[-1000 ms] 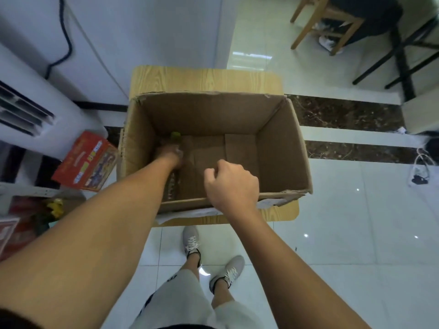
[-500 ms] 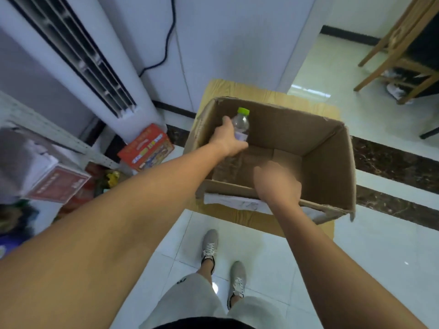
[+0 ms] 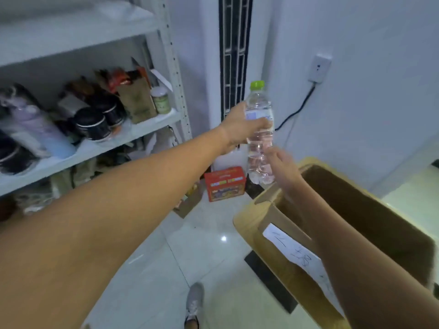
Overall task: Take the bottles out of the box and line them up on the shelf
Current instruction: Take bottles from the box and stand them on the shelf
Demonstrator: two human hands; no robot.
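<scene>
A clear plastic water bottle (image 3: 260,141) with a lime-green cap is held upright in the air by my left hand (image 3: 240,128), whose fingers wrap its upper half near the label. My right hand (image 3: 282,166) reaches up beside the bottle's lower half, its fingers touching or nearly touching it; motion blur hides the exact contact. The open cardboard box (image 3: 273,210) sits low at the right on a wooden stool, its inside dark. The white metal shelf (image 3: 152,124) stands at the left, with a bare upper board (image 3: 78,32).
The middle shelf board carries black jars, a brown paper bag, a small green-labelled jar and rolled items. A white tower air conditioner (image 3: 234,55) stands behind the bottle. A red printed box (image 3: 224,184) lies on the tiled floor. A wall socket with a black cable is at right.
My left hand has lifted the bottle up out of the box and carried it left. My right hand left the box rim and rose to the bottle. My view turned toward the shelf.
</scene>
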